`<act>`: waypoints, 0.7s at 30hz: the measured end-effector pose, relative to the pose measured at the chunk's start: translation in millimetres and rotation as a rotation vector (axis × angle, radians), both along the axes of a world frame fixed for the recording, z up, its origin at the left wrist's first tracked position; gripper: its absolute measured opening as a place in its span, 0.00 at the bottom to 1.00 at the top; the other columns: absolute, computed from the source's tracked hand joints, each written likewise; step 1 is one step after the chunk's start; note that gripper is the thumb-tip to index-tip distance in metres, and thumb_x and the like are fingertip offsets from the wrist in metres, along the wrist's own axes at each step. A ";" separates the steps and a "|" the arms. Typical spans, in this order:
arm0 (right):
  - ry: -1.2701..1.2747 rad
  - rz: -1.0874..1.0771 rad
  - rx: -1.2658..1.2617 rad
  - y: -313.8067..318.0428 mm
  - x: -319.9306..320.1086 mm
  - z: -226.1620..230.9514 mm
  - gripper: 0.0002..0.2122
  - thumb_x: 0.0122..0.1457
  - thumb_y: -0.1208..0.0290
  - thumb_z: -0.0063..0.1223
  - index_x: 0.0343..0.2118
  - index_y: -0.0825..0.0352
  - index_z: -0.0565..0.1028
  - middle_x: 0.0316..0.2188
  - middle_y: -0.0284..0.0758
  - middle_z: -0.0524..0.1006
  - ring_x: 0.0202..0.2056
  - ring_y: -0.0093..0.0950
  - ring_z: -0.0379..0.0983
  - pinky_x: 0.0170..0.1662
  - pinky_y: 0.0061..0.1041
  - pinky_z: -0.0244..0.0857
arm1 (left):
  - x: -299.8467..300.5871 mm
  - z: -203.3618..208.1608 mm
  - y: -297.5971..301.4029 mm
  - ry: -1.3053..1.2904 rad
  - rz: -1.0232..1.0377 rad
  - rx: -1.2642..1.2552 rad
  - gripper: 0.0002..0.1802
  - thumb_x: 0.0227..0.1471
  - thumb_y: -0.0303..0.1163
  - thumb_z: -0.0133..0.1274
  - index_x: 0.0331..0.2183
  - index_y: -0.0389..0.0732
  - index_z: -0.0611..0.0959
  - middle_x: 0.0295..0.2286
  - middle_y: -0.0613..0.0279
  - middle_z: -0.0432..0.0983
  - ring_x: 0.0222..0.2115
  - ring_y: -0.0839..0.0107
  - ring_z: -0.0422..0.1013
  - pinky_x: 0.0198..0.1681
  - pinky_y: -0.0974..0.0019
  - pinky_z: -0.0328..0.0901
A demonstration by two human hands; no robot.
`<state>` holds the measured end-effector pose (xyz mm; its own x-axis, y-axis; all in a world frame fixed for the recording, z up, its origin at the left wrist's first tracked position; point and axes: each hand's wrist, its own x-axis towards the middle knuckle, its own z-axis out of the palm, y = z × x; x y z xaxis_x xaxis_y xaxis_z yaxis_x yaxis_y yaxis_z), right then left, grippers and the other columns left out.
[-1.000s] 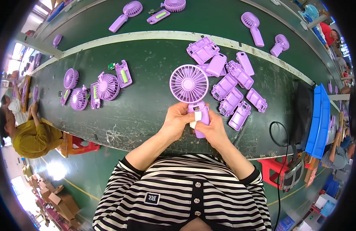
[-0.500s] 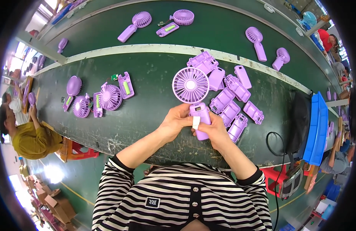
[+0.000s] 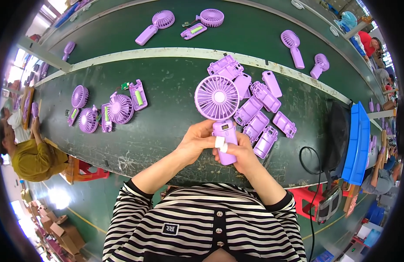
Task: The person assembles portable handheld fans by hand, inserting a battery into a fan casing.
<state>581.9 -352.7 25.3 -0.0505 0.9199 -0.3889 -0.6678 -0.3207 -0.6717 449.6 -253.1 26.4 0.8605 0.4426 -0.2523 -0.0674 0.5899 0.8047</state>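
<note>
Both my hands hold a purple handheld fan [image 3: 217, 98] with its round grille pointing away from me and its face up. My left hand [image 3: 195, 139] grips the upper handle from the left, fingers mostly behind it. From the right, my right hand [image 3: 244, 153] wraps the lower handle. White wraps on the thumbs meet over the handle's front, below a small dark display window [image 3: 224, 127]. Just beyond and right of the fan lies a loose group of purple handle shells [image 3: 248, 110], several showing their hollow insides.
Opened fans with green batteries [image 3: 120, 109] lie at the left of the dark green bench [image 3: 167, 113]. More fans [image 3: 163, 19] rest past the white divider strip [image 3: 175, 53]. A blue tray [image 3: 357, 144], black bag [image 3: 337, 139] and cable are at right. Co-workers sit at both sides.
The fan looks slightly larger and its handle has come a little lower. My thumbs have drawn together on the handle's front. The surroundings have shifted slightly left in view.
</note>
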 end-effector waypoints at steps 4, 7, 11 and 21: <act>-0.285 -0.083 0.039 -5.9 -10.0 -7.0 0.16 0.47 0.71 0.53 0.38 0.73 0.69 0.27 0.38 0.75 0.26 0.26 0.74 0.31 0.24 0.70 | 3.6 2.6 -11.3 0.038 0.092 0.030 0.25 0.44 0.24 0.51 0.47 0.33 0.69 0.43 0.49 0.70 0.40 0.65 0.70 0.43 0.66 0.65; -0.509 -0.003 0.110 -6.4 -6.0 -17.7 0.15 0.49 0.69 0.53 0.38 0.72 0.69 0.29 0.35 0.74 0.26 0.23 0.71 0.32 0.19 0.65 | 2.9 -1.3 -11.9 0.022 0.285 -0.018 0.18 0.43 0.20 0.49 0.40 0.31 0.73 0.38 0.53 0.74 0.36 0.70 0.72 0.41 0.69 0.66; -1.482 -0.212 0.205 8.2 -0.4 -9.4 0.17 0.46 0.69 0.53 0.40 0.70 0.69 0.31 0.38 0.72 0.33 0.31 0.70 0.36 0.26 0.63 | -22.4 -7.4 17.3 -0.017 0.457 -0.040 0.22 0.43 0.20 0.49 0.44 0.29 0.68 0.37 0.44 0.72 0.37 0.56 0.72 0.44 0.57 0.66; -2.197 -0.233 0.099 154.2 34.9 -33.5 0.27 0.45 0.56 0.53 0.46 0.69 0.66 0.51 0.51 0.58 0.55 0.52 0.47 0.52 0.59 0.38 | -29.9 -5.4 1.0 0.101 0.391 -0.015 0.22 0.42 0.24 0.50 0.42 0.31 0.70 0.34 0.45 0.73 0.32 0.56 0.73 0.38 0.58 0.69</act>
